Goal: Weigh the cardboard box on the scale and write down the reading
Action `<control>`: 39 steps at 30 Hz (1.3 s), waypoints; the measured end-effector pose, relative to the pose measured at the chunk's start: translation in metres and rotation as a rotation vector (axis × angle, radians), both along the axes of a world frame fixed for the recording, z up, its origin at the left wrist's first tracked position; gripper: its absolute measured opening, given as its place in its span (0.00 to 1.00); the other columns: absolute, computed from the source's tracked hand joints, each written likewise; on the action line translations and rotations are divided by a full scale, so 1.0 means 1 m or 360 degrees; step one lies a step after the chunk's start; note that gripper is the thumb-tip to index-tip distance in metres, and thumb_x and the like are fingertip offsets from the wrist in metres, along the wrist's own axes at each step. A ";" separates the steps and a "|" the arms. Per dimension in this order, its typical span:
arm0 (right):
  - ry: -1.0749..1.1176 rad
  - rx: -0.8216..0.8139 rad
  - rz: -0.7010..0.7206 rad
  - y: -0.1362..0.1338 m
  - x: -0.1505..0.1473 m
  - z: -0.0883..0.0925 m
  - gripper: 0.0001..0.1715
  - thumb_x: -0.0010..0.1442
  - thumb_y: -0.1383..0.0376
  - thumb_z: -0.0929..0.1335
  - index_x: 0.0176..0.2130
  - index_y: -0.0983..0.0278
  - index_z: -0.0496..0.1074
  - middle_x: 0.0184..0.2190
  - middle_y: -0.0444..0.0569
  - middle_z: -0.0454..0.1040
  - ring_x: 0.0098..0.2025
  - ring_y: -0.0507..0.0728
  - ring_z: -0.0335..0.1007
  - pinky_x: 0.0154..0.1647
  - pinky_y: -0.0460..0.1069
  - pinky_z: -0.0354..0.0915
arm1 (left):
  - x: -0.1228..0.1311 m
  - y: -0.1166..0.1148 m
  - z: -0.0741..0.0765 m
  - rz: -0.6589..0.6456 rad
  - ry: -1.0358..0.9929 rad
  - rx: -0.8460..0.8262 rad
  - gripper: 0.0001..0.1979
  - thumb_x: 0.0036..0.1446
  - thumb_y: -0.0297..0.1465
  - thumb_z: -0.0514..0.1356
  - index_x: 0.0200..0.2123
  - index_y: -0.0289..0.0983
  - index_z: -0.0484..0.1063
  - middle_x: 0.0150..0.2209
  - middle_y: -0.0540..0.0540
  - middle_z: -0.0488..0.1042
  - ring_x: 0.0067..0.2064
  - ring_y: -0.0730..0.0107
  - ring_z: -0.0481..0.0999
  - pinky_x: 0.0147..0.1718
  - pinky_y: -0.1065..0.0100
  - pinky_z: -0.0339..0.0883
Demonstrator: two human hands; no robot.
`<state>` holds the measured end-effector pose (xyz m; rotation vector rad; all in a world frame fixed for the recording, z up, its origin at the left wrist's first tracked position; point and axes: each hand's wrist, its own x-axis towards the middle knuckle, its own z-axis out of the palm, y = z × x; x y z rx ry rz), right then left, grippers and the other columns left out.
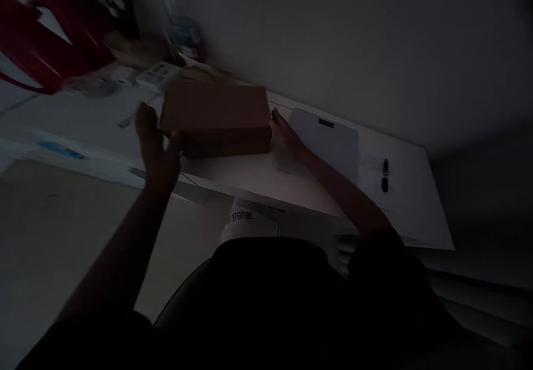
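Brown box (216,109) over white desk (250,175); cannot tell whether resting or lifted. Held between two hands: left hand (157,150) at left end, thumb and fingers apart around near corner; right hand (288,139) at right end, fingers clamped against side. Just right, flat grey panel (325,142); farther right, two small black items (385,175). Beyond left end, small white box (158,75), then glossy red vessel (79,53).

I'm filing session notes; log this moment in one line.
brown rectangular cardboard box: white tabletop beneath | left hand: at box's left end | right hand: at box's right end
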<state>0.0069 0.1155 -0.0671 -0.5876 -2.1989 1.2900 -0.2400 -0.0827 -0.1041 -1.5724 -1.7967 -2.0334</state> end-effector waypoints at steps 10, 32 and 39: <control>0.0309 0.0464 -0.0432 0.016 0.122 0.058 0.41 0.68 0.35 0.55 0.55 0.65 0.71 0.51 0.55 0.72 0.54 0.60 0.70 0.59 0.54 0.66 | 0.063 -0.003 0.086 0.0121 0.1107 0.0218 0.32 0.62 0.34 0.55 0.68 0.29 0.56 0.64 0.37 0.61 0.67 0.55 0.60 0.64 0.51 0.56; -0.1544 0.0755 -0.1083 0.027 0.347 0.021 0.16 0.71 0.54 0.63 0.45 0.64 0.64 0.38 0.52 0.74 0.34 0.58 0.68 0.27 0.50 0.51 | 0.368 0.106 0.048 -0.1653 0.2288 0.0365 0.22 0.70 0.29 0.49 0.64 0.32 0.64 0.61 0.33 0.66 0.61 0.48 0.68 0.60 0.50 0.60; -0.1302 0.0721 -0.1085 0.028 0.354 0.019 0.10 0.68 0.61 0.63 0.47 0.63 0.63 0.32 0.46 0.71 0.29 0.55 0.64 0.26 0.49 0.49 | 0.401 0.108 0.023 -0.1672 0.2218 0.0026 0.25 0.69 0.35 0.50 0.64 0.31 0.63 0.65 0.31 0.60 0.65 0.38 0.60 0.60 0.45 0.57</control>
